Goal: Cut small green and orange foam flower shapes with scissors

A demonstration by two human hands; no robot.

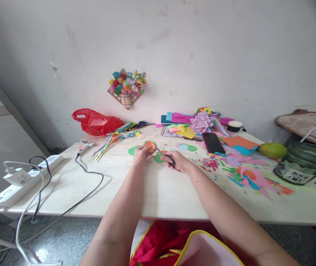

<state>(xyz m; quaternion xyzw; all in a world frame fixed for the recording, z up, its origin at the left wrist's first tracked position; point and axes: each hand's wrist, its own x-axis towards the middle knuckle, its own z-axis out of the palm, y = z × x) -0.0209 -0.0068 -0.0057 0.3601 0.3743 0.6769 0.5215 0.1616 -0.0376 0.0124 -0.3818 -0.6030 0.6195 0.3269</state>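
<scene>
Between the fingers of my left hand [142, 153] is a small orange paper piece [149, 146], held above the table. My right hand [178, 162] grips black-handled scissors [169, 159], their blades reaching left to the edge of the orange piece. Whether the blades are parted is too small to tell. Green scalloped cutouts lie around my hands: one green cutout [133, 150] is left of my left hand, and another green cutout [159, 157] lies under the scissors. Farther right are a pale blue cutout [182, 147] and a green round cutout [192, 148].
On the left are a glue gun [85, 148], its cable and a power strip [22, 181]. A red plastic bag [97, 122] lies behind. Rightward are a phone [213, 143], coloured scraps [254, 177], a yellow-green fruit [272, 150] and a glass jar [303, 162].
</scene>
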